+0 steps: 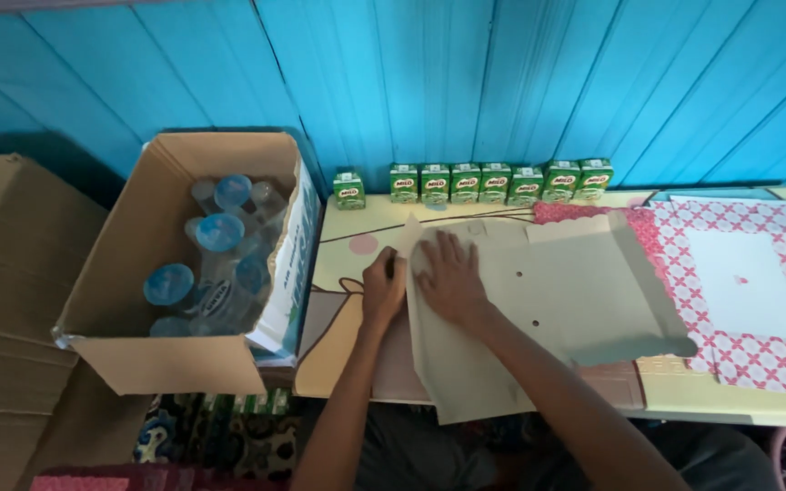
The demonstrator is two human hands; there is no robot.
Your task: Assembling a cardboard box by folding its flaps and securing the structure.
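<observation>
A flattened grey-brown cardboard box (557, 300) lies on the low table (730, 405) in front of me. My right hand (450, 277) rests flat on its left part, fingers spread. My left hand (383, 289) is curled at the cardboard's left edge, pinching a flap there. Both forearms reach in from the bottom of the view.
A row of several small green drink cartons (495, 182) stands along the blue plank wall (466, 82). An open cardboard box (152, 355) of blue-capped water bottles (219, 233) stands left of the table. A red-and-white patterned cloth (775, 345) covers the table's right side. Another brown box (2, 300) is at far left.
</observation>
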